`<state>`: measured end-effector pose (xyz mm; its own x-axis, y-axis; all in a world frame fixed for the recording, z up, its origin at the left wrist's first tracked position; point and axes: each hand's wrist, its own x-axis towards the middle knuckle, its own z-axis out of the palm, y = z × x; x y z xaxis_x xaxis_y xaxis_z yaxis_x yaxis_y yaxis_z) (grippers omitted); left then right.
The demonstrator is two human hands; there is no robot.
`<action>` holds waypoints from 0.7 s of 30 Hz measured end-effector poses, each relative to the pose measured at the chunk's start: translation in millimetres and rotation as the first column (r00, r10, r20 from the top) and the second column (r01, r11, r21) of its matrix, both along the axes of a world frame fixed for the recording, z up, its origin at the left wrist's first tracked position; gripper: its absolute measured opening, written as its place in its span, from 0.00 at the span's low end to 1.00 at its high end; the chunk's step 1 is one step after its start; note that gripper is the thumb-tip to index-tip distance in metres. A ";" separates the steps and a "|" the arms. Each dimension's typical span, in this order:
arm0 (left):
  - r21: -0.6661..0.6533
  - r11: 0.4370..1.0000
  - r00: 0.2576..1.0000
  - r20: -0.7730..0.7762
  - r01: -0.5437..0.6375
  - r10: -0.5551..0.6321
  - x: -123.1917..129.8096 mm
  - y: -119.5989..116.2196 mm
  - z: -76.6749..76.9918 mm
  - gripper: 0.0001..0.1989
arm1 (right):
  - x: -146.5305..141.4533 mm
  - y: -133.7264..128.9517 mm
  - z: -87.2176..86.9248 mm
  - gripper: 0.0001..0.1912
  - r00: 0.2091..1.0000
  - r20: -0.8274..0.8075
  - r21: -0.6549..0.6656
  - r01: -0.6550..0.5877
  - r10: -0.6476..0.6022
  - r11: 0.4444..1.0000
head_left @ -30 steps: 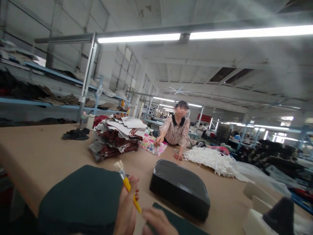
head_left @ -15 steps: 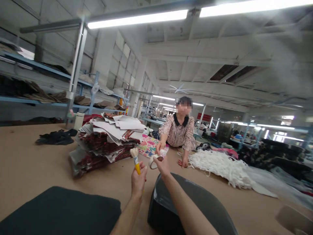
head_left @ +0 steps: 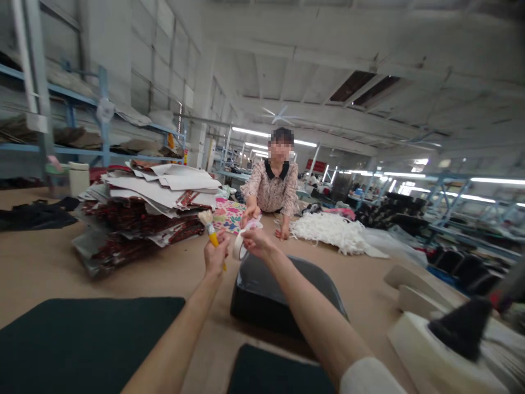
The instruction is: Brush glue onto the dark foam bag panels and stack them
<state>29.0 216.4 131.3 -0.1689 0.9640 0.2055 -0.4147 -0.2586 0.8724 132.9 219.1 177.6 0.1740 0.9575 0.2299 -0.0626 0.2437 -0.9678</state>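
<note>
One crumpled black cloth (head_left: 39, 213) lies at the far left of the brown-topped table (head_left: 365, 298), well apart from both hands. A flat-topped dark green piece (head_left: 86, 339) fills the near left corner; the left forearm passes over its edge, so a lowered sleeve or elbow could nudge it. Behind it, an uneven stack of white and dark red patterned sheets (head_left: 156, 202) has overhanging layers, and a sideways knock could make the top ones slide.

The yellow-handled paintbrush with pale bristles (head_left: 210, 231) points up and away, its handle wrapped in the closed fingers of the left hand (head_left: 216, 253). Whether the bristles are wet cannot be told; if they are, a swing leftward might mark the sheets.

Just right of it hangs a white ring-shaped roll, seemingly tape (head_left: 237, 247), its edge pinched by the right hand (head_left: 258, 244). A co-worker's hand (head_left: 250, 213) is just beyond; whether it touches the roll is unclear. If either side lets go too soon, the roll could drop and roll off the dark grey rounded block (head_left: 262, 295) below. The right forearm crosses above that block and could scuff its shiny top by dipping.

Farther right, a loose heap of white strips (head_left: 328, 232) could snag a passing sleeve.
</note>
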 end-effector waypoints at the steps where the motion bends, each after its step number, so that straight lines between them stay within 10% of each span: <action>1: 0.010 1.000 1.000 0.011 0.019 -0.019 -1.5 -10.2 5.3 0.24 | 4.6 -12.8 8.0 0.10 1.000 0.004 -0.034 -0.017 0.017 0.999; 10: 0.214 0.955 0.978 -0.065 0.207 -0.198 -33.2 -127.5 43.8 0.19 | -6.9 -142.3 57.7 0.37 0.943 0.231 0.079 -0.264 0.240 0.961; 13: 0.218 0.973 0.997 -0.050 0.072 -0.062 -64.4 -155.8 41.6 0.16 | -31.0 -164.5 24.1 0.38 0.774 0.610 0.056 -0.253 0.167 0.966; 16: 0.184 0.983 0.995 -0.095 0.029 -0.012 -96.1 -177.5 36.4 0.16 | -70.6 -182.2 -30.4 0.41 0.440 0.893 -0.025 -0.169 0.098 0.985; 21: 0.114 0.994 0.968 -0.250 0.008 0.021 -129.3 -213.3 29.2 0.21 | -117.1 -202.9 -83.6 0.37 0.288 0.950 -0.072 -0.181 0.123 0.981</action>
<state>-100.3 3.1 160.5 -0.1044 0.9312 0.3492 -0.1849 -0.3632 0.9132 15.9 16.2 94.0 -0.3390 0.9259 0.1664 0.8479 0.3774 -0.3722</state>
